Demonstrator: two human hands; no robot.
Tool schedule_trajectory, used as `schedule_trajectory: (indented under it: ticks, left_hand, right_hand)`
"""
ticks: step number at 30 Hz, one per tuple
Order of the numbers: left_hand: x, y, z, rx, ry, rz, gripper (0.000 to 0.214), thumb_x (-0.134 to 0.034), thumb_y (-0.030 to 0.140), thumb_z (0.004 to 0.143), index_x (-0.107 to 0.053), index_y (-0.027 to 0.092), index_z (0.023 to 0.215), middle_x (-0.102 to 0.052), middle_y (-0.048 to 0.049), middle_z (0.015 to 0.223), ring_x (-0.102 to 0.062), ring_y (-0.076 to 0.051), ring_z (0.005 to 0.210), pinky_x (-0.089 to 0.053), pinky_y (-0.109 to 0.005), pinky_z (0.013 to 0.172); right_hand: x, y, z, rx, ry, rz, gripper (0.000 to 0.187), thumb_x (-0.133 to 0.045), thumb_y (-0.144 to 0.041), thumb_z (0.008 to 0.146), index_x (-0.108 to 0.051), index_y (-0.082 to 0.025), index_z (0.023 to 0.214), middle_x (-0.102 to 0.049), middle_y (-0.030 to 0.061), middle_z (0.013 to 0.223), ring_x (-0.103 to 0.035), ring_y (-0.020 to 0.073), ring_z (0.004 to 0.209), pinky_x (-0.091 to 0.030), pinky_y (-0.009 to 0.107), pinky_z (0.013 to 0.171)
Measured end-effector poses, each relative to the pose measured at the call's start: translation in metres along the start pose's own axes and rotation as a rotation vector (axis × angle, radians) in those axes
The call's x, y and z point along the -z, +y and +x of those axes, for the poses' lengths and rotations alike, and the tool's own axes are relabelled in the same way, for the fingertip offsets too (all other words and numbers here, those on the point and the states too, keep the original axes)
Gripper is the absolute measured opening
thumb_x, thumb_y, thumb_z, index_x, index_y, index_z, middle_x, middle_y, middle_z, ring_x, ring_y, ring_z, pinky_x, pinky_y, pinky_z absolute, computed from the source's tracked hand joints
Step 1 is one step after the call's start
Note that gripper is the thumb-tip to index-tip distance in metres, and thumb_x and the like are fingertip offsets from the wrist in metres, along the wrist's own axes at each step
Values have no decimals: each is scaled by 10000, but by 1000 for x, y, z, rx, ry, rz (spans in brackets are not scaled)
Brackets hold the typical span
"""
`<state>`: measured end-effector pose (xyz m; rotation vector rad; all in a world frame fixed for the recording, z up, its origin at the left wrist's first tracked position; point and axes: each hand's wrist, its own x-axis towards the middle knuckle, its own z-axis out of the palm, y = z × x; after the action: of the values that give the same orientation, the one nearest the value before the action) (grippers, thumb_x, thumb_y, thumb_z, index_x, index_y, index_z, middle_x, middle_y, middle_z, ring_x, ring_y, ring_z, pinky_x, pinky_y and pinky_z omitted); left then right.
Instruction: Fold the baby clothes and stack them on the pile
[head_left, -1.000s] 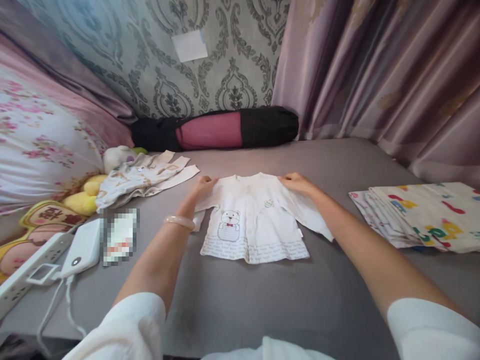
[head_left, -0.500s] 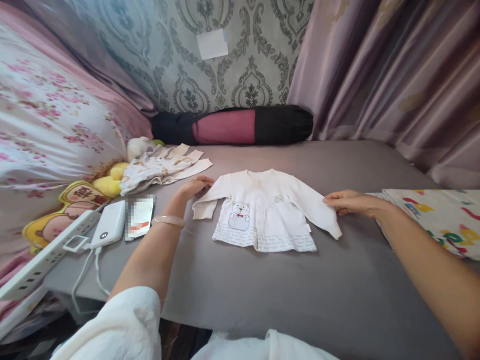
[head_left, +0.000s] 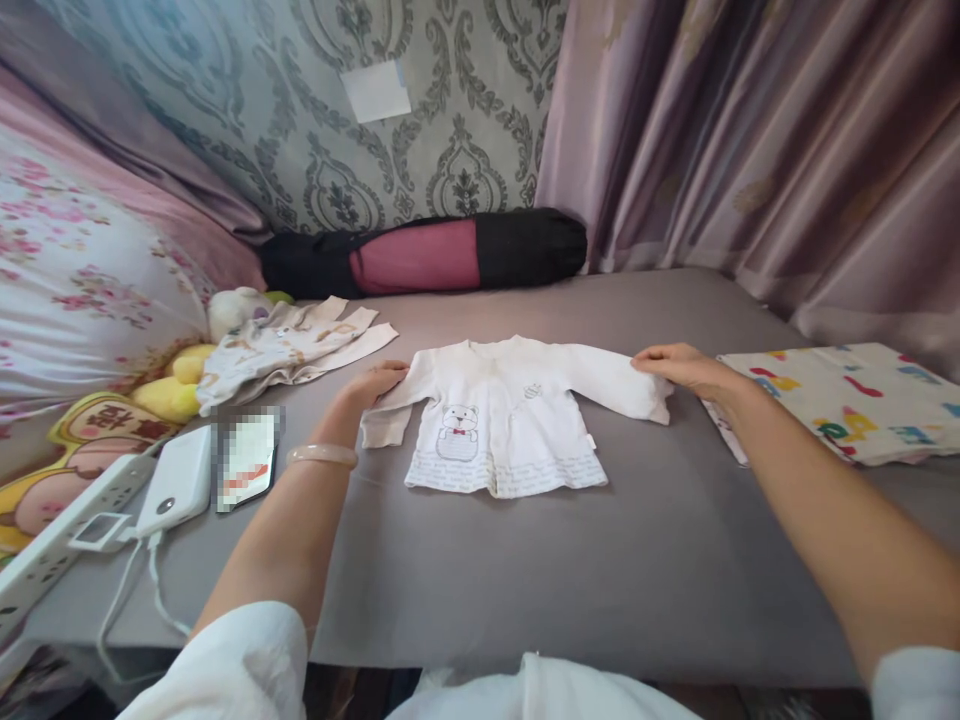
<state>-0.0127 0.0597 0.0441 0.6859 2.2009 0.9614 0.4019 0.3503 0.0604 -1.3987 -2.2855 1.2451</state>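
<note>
A white baby shirt (head_left: 502, 425) with a printed bear lies front up on the grey bed cover, its hem towards me. At the shirt's left side, my left hand (head_left: 379, 380) has its fingers closed at the upper edge of the sleeve, whose cuff folds down beneath it. My right hand (head_left: 679, 368) pinches the top of the other sleeve, which stretches out sideways, its cuff end crumpled. The fingertips of both hands are partly hidden.
A folded patterned cloth (head_left: 847, 400) lies at the right. To the left are a printed baby garment (head_left: 285, 350), a phone (head_left: 247, 460), a white power bank (head_left: 176, 480) with cables, a power strip (head_left: 75, 530) and plush toys (head_left: 176, 385). A black and pink roll bag (head_left: 420, 255) lies along the wall.
The right sleeve has been raised from slanting down to nearly straight out, with my right hand moving away from me. My left hand stays at the left sleeve. The view has turned slightly right.
</note>
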Motion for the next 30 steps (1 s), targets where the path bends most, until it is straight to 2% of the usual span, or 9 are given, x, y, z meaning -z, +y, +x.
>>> schedule_trajectory:
  ticks: [6, 12, 15, 18, 20, 22, 24, 27, 30]
  left_hand:
    - [-4, -1, 5, -35, -15, -110, 224, -677, 370, 622, -639, 202, 766, -628, 24, 657, -610, -175, 698, -444, -236, 575]
    - [4, 9, -1, -72, 16, -174, 255, -643, 384, 652, -584, 192, 809, -559, 32, 623, -564, -150, 632, -392, -228, 542]
    - [11, 11, 0, -179, 79, 75, 297, -604, 421, 700, -592, 190, 885, -573, 20, 685, -559, -155, 664, -407, -240, 581]
    - [19, 15, 4, -243, 139, 450, 393, -599, 417, 717, -600, 188, 1035, -652, -36, 882, -607, -210, 833, -453, -293, 720]
    - [25, 18, 7, -203, 148, 678, 412, -607, 438, 718, -620, 191, 1047, -673, -79, 1006, -608, -271, 980, -445, -352, 833]
    - [34, 19, 9, -123, 87, 792, 417, -619, 516, 710, -655, 191, 968, -681, -108, 1068, -591, -319, 1066, -423, -394, 902]
    - [44, 14, 9, -46, -15, 761, 487, -623, 616, 685, -675, 194, 924, -675, -122, 1132, -587, -337, 1087, -424, -402, 911]
    - [61, -2, 6, 20, -58, 552, 616, -623, 709, 631, -683, 211, 988, -639, -125, 1233, -590, -331, 1085, -465, -386, 848]
    - [73, -21, 1, -25, -85, 292, 589, -646, 679, 604, -694, 220, 969, -675, -107, 1136, -617, -285, 1010, -497, -344, 782]
  right_hand:
    - [-4, 22, 13, 93, 132, -176, 227, -562, -377, 796, -713, -219, 859, -719, 80, 882, -635, 245, 859, -479, 331, 734]
    - [-13, 29, 16, 140, 135, -480, 281, -519, -370, 837, -713, -230, 985, -715, 97, 989, -642, 248, 884, -453, 346, 765]
    - [-18, 28, 14, 108, 156, -552, 296, -499, -381, 850, -688, -237, 1026, -712, 95, 1022, -643, 248, 889, -446, 337, 744]
    - [-22, 30, 13, 109, 184, -575, 300, -474, -368, 861, -669, -229, 1042, -711, 89, 1042, -644, 254, 916, -443, 331, 740]
    - [-24, 32, 13, 117, 198, -576, 303, -467, -361, 864, -662, -224, 1051, -710, 91, 1054, -644, 261, 939, -444, 332, 743]
    - [-25, 34, 14, 115, 213, -576, 304, -466, -358, 862, -659, -222, 1055, -710, 98, 1065, -646, 268, 952, -445, 334, 746]
    - [-25, 36, 14, 116, 225, -573, 303, -465, -356, 862, -659, -222, 1053, -711, 103, 1068, -649, 269, 949, -448, 336, 747]
    - [-26, 37, 15, 122, 233, -564, 294, -468, -353, 860, -662, -223, 1040, -717, 103, 1055, -655, 267, 942, -455, 334, 742]
    - [-25, 38, 16, 119, 231, -548, 285, -470, -350, 858, -659, -223, 1029, -718, 98, 1052, -655, 261, 945, -457, 330, 742]
